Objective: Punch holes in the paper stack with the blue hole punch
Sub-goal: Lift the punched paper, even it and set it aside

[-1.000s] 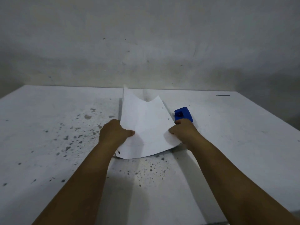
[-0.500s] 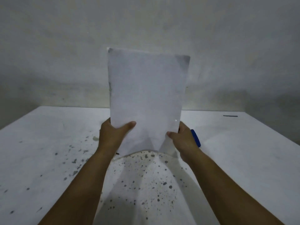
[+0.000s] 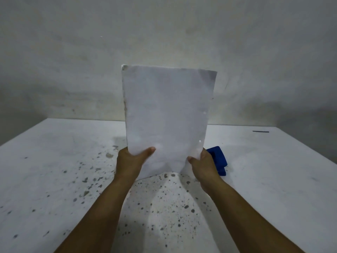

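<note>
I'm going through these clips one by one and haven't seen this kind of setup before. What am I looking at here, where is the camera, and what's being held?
There is no machine: a person works with bare hands, and the single camera sits on their head, looking forward and down. The left hand and right hand each grip a lower corner of a paper stack, held upright above a white table speckled with dark spots. Two small holes show near the stack's right edge. A blue hole punch lies on the table, partly hidden behind the right hand. A small dark mark sits near the table's far right edge.

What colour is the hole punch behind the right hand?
Blue hole punch, seen in the head view, on the table.
</note>
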